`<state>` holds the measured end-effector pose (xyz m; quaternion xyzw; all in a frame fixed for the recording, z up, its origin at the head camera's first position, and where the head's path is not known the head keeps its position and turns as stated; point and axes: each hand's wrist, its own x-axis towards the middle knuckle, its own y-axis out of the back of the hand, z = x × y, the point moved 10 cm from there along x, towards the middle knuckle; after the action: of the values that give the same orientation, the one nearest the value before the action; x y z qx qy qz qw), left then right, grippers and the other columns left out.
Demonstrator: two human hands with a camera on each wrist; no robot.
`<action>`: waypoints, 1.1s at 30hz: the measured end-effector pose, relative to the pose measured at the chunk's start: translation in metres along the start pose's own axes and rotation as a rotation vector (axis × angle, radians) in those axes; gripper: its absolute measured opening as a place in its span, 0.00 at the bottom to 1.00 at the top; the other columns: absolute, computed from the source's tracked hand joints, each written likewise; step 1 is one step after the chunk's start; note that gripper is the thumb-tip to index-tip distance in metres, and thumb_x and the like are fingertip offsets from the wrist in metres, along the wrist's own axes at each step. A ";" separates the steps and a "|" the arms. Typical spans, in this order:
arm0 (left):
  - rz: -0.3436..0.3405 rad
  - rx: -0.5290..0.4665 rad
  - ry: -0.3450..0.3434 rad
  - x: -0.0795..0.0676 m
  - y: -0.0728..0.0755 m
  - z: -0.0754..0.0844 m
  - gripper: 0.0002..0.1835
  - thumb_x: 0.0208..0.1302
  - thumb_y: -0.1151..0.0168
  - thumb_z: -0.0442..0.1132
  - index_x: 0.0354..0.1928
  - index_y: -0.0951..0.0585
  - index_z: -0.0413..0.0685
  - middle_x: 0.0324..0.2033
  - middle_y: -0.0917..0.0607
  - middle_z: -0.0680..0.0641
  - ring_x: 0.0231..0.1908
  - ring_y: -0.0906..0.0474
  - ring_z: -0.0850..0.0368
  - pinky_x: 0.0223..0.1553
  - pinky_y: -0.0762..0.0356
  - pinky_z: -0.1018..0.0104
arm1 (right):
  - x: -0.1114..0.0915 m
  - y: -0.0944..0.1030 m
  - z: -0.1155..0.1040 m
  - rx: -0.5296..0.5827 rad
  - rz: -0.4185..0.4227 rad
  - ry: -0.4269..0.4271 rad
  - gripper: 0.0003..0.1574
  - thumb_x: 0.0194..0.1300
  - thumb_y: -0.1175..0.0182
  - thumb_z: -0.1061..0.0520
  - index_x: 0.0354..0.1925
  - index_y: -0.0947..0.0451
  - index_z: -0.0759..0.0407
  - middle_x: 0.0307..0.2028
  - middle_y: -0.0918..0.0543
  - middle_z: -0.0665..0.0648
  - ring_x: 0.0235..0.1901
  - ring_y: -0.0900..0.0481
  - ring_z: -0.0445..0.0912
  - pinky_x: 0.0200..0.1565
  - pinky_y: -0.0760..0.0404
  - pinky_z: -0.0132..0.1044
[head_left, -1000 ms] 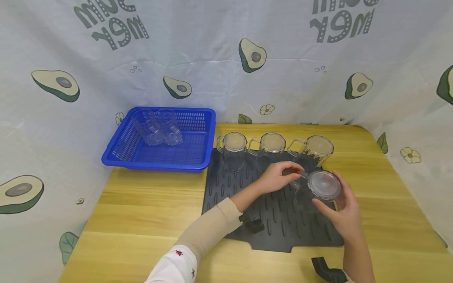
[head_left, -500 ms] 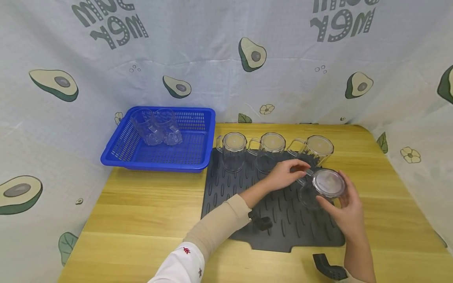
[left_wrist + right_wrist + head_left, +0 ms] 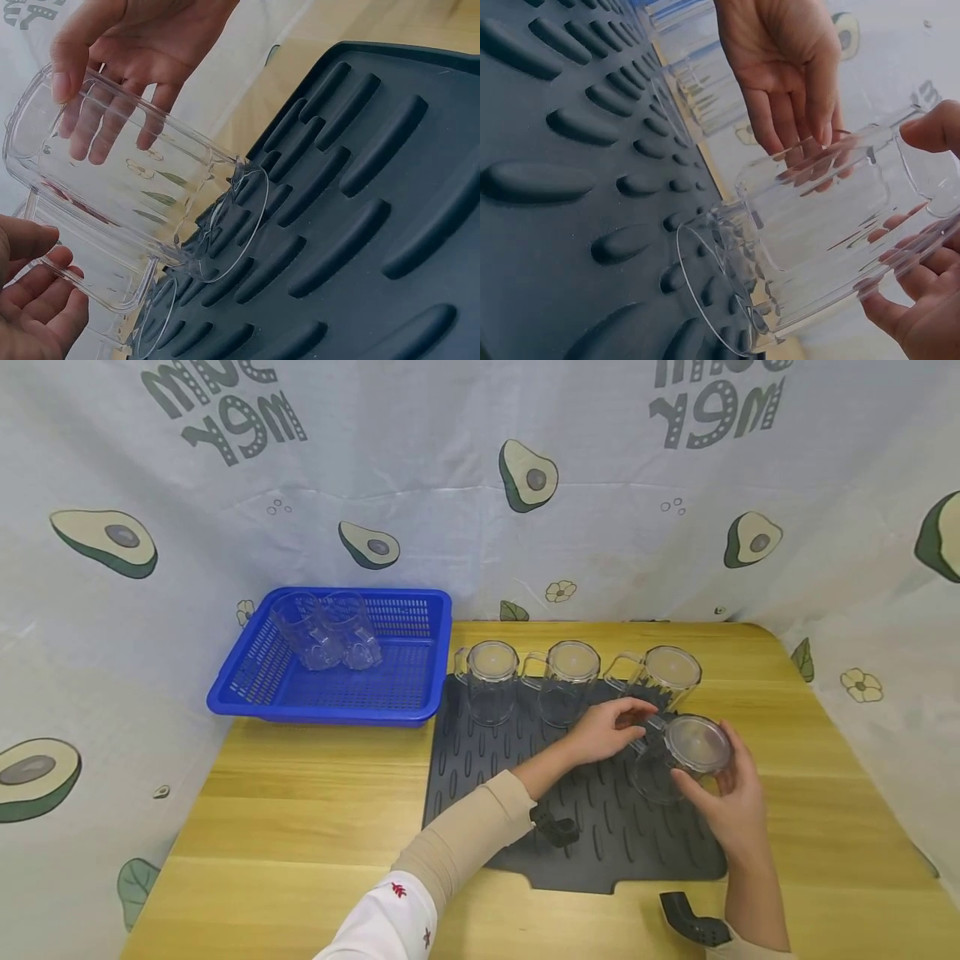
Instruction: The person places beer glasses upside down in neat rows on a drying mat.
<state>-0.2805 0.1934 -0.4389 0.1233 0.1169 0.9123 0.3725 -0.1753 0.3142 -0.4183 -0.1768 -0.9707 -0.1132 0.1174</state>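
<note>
Three clear mugs (image 3: 572, 662), head view: upside down, in row at back of dark ridged mat (image 3: 585, 868) on wooden table (image 3: 300, 785). Two more mugs (image 3: 303, 631) in blue basket (image 3: 322, 718). Inverted mug (image 3: 697, 743) between hands over mat, right hand (image 3: 729, 793) gripping base end.

Left wrist view: left hand (image 3: 41, 289) pinching handle (image 3: 112, 305); mug tilted, rim contact unclear.

Right wrist view: right thumb, fingers wrapped round mug.

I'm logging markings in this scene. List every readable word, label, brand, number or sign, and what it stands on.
"mer", mirrored, twice on the backdrop cloth, left and right.
Line above each "mer": partly cut off by the frame; perhaps "sum", mirrored.
Cloth lettering in the wrist views: fragments, unreadable.
Clear mugs, blue basket, black mat: no readable text.
</note>
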 end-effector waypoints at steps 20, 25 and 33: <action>-0.038 0.021 0.077 -0.021 0.001 -0.032 0.26 0.71 0.44 0.33 0.69 0.34 0.42 0.64 0.27 0.41 0.62 0.30 0.58 0.57 0.31 0.74 | -0.005 0.000 0.017 -0.081 -0.084 0.017 0.55 0.51 0.36 0.81 0.73 0.43 0.57 0.63 0.33 0.46 0.62 0.35 0.37 0.57 0.37 0.20; -0.032 0.006 0.076 -0.031 0.005 -0.038 0.24 0.71 0.45 0.33 0.68 0.33 0.41 0.64 0.27 0.42 0.61 0.28 0.57 0.57 0.32 0.74 | -0.010 0.002 0.020 -0.199 -0.109 -0.004 0.58 0.54 0.34 0.75 0.76 0.48 0.51 0.69 0.38 0.50 0.66 0.40 0.36 0.63 0.43 0.23; -0.002 -0.025 0.065 -0.048 0.013 -0.044 0.22 0.71 0.44 0.32 0.65 0.29 0.38 0.60 0.24 0.40 0.57 0.25 0.53 0.54 0.29 0.75 | -0.028 0.010 0.039 -0.304 -0.064 -0.139 0.56 0.58 0.32 0.67 0.76 0.52 0.59 0.70 0.42 0.68 0.69 0.45 0.38 0.69 0.50 0.32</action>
<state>-0.2693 0.1448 -0.4826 0.0888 0.1178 0.9169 0.3708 -0.1532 0.3247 -0.4613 -0.1689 -0.9533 -0.2499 0.0180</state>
